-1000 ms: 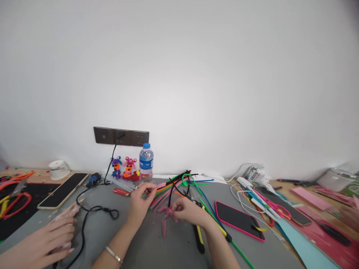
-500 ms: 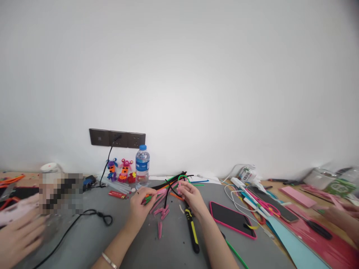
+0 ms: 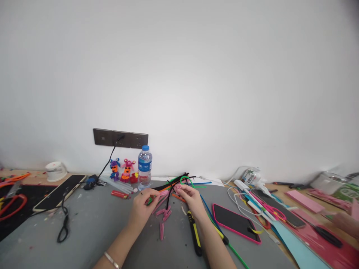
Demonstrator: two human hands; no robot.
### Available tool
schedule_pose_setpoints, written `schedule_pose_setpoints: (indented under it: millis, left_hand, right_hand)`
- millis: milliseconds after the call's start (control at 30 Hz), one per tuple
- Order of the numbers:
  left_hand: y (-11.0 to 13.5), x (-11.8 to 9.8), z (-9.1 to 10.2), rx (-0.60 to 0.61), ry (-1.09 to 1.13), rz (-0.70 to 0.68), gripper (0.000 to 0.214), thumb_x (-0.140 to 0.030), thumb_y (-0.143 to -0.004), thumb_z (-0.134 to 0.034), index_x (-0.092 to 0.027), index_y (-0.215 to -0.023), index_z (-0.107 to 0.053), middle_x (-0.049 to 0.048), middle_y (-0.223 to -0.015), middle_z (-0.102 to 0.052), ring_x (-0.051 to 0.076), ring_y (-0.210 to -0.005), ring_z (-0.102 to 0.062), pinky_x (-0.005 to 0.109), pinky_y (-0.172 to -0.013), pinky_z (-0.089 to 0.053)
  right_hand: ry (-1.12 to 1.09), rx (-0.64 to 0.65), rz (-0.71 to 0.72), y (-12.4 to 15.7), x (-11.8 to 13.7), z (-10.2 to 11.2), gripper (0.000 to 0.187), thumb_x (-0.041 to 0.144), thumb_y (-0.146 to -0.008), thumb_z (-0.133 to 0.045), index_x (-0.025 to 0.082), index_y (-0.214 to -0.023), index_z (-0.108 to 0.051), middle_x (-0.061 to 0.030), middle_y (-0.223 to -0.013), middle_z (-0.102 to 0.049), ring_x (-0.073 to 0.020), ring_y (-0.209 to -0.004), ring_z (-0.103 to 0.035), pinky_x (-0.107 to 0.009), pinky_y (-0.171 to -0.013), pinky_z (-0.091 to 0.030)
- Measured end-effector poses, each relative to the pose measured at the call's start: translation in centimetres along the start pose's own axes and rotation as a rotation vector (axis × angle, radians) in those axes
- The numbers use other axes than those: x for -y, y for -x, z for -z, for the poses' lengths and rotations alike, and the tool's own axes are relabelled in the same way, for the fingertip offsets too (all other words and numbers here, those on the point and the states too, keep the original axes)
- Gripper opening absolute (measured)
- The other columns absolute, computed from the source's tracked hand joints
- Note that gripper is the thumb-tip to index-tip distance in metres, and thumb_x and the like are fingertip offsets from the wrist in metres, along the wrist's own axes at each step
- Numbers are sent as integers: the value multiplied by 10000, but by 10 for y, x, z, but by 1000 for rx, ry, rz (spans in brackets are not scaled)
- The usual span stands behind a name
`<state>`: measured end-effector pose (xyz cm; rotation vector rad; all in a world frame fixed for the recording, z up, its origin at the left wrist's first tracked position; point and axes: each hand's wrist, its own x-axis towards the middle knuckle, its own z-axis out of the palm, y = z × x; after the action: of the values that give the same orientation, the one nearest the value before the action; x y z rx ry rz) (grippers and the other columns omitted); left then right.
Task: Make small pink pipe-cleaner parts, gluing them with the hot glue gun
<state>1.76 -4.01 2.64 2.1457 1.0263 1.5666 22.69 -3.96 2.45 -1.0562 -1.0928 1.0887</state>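
A bundle of coloured pipe cleaners point(image 3: 174, 184) lies on the grey mat point(image 3: 112, 231), fanning toward the wall. My left hand point(image 3: 143, 206) is closed on the near end of some stems, pink and green among them. My right hand point(image 3: 190, 198) pinches a small pink piece at the bundle's middle, just below a green loop point(image 3: 185, 179). Short folded pink pieces point(image 3: 164, 218) lie on the mat between and below my hands. A black and yellow tool point(image 3: 194, 233) rests beside my right forearm.
A water bottle point(image 3: 145, 167) and small pipe-cleaner figures point(image 3: 123, 170) stand by the wall under a socket strip point(image 3: 120, 138). A pink-cased phone point(image 3: 235, 222), scissors point(image 3: 267, 209) and cables lie right. Another phone point(image 3: 60, 191) and black cable point(image 3: 64, 224) lie left. Another person's hand point(image 3: 346, 223) shows far right.
My right hand rose from the pink pieces to the bundle's middle. The person at the left withdrew their hands from view, and the black cable shifted left.
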Motion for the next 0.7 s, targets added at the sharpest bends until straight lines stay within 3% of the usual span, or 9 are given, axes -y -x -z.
schedule_pose_setpoints:
  millis: [267,600,700]
  left_hand:
    - [1,0,-1,34,-31,100,131,-217,-852,-562,-213,-776,-668,-5,-639,-699,140,-525,-628,216,-535,-482]
    - [4,-1,-5,98,162,202,106,-213,-847,-564,-215,-791,-654,-26,-638,-696,128,-417,-665,192,-449,-493]
    - [4,-2,-4,140,189,211,117,-215,-859,-554,-216,-809,-659,-18,-672,-699,126,-418,-668,189,-440,-498]
  right_hand:
    - [42,22,15,2,2,-3,373,504,-629,-820,171,-734,-688,-23,-672,-686,-165,-622,-609,-261,-584,-452]
    - [-1,78,48,5,5,-7,396,456,-640,-827,185,-907,-721,-32,-797,-690,-180,-719,-609,-264,-642,-456]
    - [7,100,61,5,7,-7,337,446,-663,-812,180,-829,-692,-15,-748,-656,-162,-676,-578,-254,-623,-440]
